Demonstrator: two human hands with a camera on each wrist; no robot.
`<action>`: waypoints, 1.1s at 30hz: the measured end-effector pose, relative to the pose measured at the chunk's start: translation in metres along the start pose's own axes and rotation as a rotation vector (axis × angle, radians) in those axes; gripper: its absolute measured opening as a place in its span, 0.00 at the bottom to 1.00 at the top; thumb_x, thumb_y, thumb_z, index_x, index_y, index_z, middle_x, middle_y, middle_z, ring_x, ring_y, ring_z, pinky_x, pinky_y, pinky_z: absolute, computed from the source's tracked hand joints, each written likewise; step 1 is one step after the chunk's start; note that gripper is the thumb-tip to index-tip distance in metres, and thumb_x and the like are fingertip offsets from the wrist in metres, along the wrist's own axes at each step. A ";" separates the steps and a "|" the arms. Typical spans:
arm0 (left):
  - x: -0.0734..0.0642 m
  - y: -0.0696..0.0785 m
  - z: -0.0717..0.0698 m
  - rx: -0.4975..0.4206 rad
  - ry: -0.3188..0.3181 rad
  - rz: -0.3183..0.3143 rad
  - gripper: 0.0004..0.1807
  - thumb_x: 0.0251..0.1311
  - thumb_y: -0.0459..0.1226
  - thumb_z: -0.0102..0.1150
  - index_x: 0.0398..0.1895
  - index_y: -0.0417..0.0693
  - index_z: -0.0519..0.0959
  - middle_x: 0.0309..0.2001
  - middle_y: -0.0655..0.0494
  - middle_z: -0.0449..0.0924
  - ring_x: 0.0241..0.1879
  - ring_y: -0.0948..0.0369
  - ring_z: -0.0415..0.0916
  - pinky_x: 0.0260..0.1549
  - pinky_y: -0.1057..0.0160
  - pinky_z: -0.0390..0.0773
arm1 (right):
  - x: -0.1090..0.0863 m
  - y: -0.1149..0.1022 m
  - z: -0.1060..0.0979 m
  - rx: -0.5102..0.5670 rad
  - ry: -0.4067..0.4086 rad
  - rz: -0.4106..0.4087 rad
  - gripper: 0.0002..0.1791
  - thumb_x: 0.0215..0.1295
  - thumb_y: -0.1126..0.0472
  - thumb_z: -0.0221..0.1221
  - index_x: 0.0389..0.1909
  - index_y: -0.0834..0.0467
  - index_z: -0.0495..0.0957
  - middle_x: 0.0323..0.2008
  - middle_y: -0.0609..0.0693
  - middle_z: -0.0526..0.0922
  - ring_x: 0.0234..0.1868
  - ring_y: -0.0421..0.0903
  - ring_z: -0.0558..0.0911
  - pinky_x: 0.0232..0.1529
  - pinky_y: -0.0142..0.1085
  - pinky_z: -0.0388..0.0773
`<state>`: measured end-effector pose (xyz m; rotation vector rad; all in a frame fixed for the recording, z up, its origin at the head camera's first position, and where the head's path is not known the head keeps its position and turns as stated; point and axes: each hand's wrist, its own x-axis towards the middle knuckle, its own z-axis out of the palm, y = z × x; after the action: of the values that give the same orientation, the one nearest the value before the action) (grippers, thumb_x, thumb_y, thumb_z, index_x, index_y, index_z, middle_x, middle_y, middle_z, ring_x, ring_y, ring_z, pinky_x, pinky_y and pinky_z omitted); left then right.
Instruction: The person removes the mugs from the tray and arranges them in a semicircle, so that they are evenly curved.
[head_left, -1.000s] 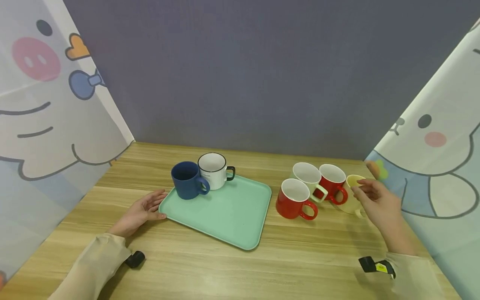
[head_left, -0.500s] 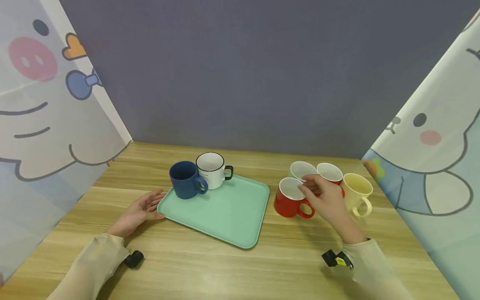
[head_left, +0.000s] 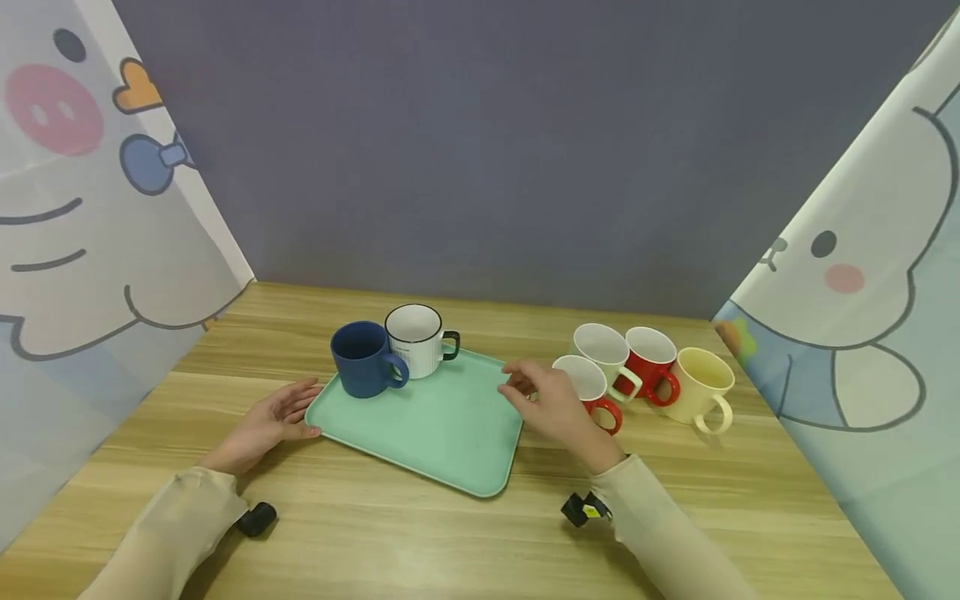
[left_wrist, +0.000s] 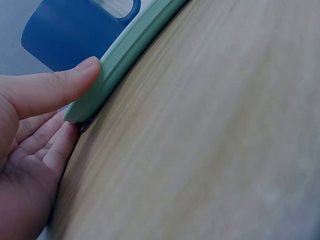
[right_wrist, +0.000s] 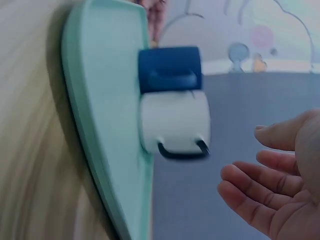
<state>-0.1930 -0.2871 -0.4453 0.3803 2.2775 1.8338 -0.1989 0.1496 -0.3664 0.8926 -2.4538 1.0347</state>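
Note:
My left hand [head_left: 262,423] is at the left corner of a mint-green tray [head_left: 442,442]. In the left wrist view its thumb [left_wrist: 75,85] lies against the rim, with the other fingers around the corner at the tray's underside. Near that corner a navy blue mug [head_left: 362,362] stands on the tray. Beside it is a white mug [head_left: 417,342] with a black rim and black handle. My right hand [head_left: 547,404] hovers at the tray's right edge, fingers loosely bent and holding nothing; in the right wrist view it faces the two mugs from a distance.
Right of the tray stand a red mug [head_left: 609,419], partly behind my right hand, a pale cream mug [head_left: 602,343], another red mug [head_left: 651,354] and a yellow mug [head_left: 701,387]. A dark grey panel [head_left: 480,150] rises behind the wooden table [head_left: 420,542]; cartoon-printed sheets flank it.
My right hand has moved left from the yellow mug, over the red mugs, to the tray's right edge. My left hand stays at the tray corner. The view has shifted slightly.

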 end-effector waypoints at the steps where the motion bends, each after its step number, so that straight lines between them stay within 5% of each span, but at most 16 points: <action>1: -0.001 0.000 -0.001 0.003 0.001 -0.001 0.50 0.58 0.27 0.67 0.76 0.27 0.45 0.72 0.24 0.50 0.55 0.81 0.65 0.53 0.81 0.69 | 0.003 -0.001 0.007 0.014 -0.016 -0.006 0.11 0.61 0.67 0.67 0.44 0.65 0.80 0.32 0.52 0.87 0.31 0.45 0.85 0.34 0.35 0.84; 16: -0.001 -0.001 -0.003 0.005 0.007 -0.007 0.50 0.58 0.28 0.68 0.76 0.28 0.45 0.73 0.25 0.50 0.56 0.79 0.64 0.54 0.81 0.68 | 0.047 -0.016 0.062 0.112 -0.251 0.092 0.14 0.68 0.63 0.63 0.50 0.64 0.78 0.38 0.51 0.85 0.38 0.45 0.84 0.42 0.33 0.82; 24: -0.001 0.000 -0.003 0.001 0.001 -0.011 0.50 0.58 0.28 0.68 0.76 0.28 0.45 0.72 0.26 0.50 0.57 0.78 0.65 0.55 0.80 0.68 | 0.065 -0.026 0.088 0.172 -0.213 0.088 0.14 0.70 0.62 0.61 0.52 0.65 0.77 0.44 0.55 0.84 0.44 0.49 0.84 0.47 0.35 0.81; 33: -0.001 0.001 -0.002 -0.006 -0.003 -0.009 0.51 0.57 0.27 0.68 0.76 0.27 0.45 0.72 0.25 0.50 0.56 0.79 0.64 0.55 0.81 0.67 | 0.077 -0.023 0.116 0.206 -0.217 0.184 0.17 0.70 0.62 0.62 0.56 0.64 0.77 0.50 0.57 0.84 0.50 0.51 0.84 0.51 0.35 0.80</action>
<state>-0.1925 -0.2891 -0.4444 0.3711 2.2676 1.8333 -0.2479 0.0198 -0.3939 0.8956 -2.6866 1.3377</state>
